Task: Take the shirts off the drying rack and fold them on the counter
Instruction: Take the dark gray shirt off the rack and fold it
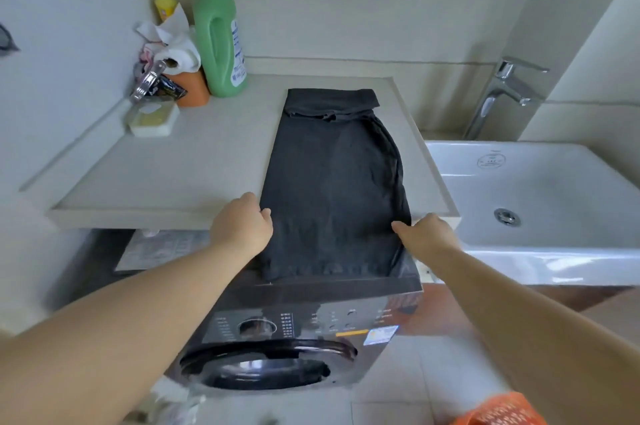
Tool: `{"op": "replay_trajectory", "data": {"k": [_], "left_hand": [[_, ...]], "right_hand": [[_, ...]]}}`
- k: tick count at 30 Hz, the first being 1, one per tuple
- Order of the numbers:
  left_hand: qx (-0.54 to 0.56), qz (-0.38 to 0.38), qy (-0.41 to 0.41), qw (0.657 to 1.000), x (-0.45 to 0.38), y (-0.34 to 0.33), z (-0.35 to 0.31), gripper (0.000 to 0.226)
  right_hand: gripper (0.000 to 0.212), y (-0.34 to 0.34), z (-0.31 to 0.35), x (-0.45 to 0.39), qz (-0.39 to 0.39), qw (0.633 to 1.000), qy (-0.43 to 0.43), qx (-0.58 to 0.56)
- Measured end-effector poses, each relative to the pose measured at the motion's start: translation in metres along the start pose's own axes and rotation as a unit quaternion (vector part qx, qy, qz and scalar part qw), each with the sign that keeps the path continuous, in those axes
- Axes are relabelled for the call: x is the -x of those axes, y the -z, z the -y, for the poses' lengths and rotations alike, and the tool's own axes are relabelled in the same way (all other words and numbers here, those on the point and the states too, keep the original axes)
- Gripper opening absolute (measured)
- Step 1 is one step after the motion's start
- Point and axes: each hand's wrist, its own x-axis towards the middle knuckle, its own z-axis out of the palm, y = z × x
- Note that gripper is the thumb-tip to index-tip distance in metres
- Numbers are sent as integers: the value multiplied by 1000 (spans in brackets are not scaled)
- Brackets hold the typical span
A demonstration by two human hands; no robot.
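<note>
Both hands gripped the near end of the dark shirt [332, 182]: left hand [242, 227] at its left edge with fingers curled round the fabric, right hand [427, 234] at its right edge, thumb on top and fingers tucked out of sight (pinch looked firm, though finger detail was blurred). Shirt lay as a long narrow strip in the frame's centre, on the counter [156, 175], top end folded over near the back wall, near end hanging past the counter's front lip over the washing machine [294, 338]. Shirt's right side ran close to the counter's raised right rim; wide bare counter sat to its left. Sink [536, 196] was just right of the counter, faucet [502, 92] above it at upper right. Upper left held a green bottle [218, 33], a yellow bottle [164, 0], a paper roll [180, 57] and a soap dish [154, 118]. Bottle label text was too blurry to read, as were the washer's panel markings and sticker and the sink's round stamp. Orange mesh item [498, 410] was cut off at the bottom right edge.
</note>
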Motion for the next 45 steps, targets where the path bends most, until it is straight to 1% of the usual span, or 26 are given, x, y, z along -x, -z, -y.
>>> {"op": "replay_trajectory", "data": {"k": [2,3,4,5,7,9,10,12,15,18,19,20,22,23,25,26,27,28,30,32,34,38,39,42,43,45], "left_hand": [[-22,41,32,998,9,-4,8,36],[-9,74,53,996,12,-6,11,42],[39,107,80,990,14,-9,13,45],[124,140,113,976,16,-12,14,42],[309,193,162,917,14,-19,17,32],[393,235,164,874,12,-22,22,32],[411,242,157,865,12,-24,25,32],[433,247,158,852,21,-22,29,27],[433,243,152,855,38,-9,23,18],[451,185,143,861,49,21,9,6],[461,162,142,861,50,32,5,9],[474,150,145,855,50,42,2,12],[507,145,146,837,44,62,-4,14],[525,145,147,826,41,71,-8,16],[551,151,152,807,30,84,-14,21],[556,151,145,805,20,89,-17,24],[551,148,135,810,13,90,-19,27],[538,145,121,822,2,91,-21,29],[502,122,101,850,-20,89,-25,21],[465,95,83,876,-46,82,-27,9],[430,71,61,898,-76,74,-32,6],[417,45,51,907,-126,51,-42,20],[406,43,47,912,-138,45,-44,20],[335,25,35,941,-160,27,-51,20],[308,21,33,951,-165,18,-53,21],[251,24,18,967,-172,1,-54,22]], "right_hand": [[36,-11,-9,4,52,996,-18,-65],[38,-17,-13,4,77,988,-31,-133],[42,-21,-14,3,94,973,-47,-204],[45,-25,-16,3,102,959,-62,-256],[44,-30,-17,1,109,949,-67,-289],[39,-32,-20,1,101,949,-60,-293],[34,-31,-22,2,100,945,-60,-305],[27,-28,-26,12,121,935,-64,-328],[32,-16,-30,26,132,926,-56,-349],[44,11,-24,38,117,919,-15,-375],[48,21,-20,42,124,915,-5,-384],[44,30,-16,46,128,911,0,-392],[22,49,-5,47,134,897,13,-422],[23,59,0,46,141,884,15,-445],[36,72,14,40,155,854,15,-497],[42,76,22,35,159,847,20,-507],[47,78,28,30,155,851,27,-500],[49,79,36,21,145,867,37,-475],[37,80,49,5,109,908,54,-401],[27,80,60,-12,71,931,70,-351],[25,80,75,-33,44,936,91,-338],[17,72,106,-65,38,919,116,-374],[17,67,113,-75,17,926,125,-356],[25,52,122,-97,-83,966,150,-192],[26,47,124,-107,-98,974,146,-141],[26,37,122,-123,-94,986,120,-68]]}}
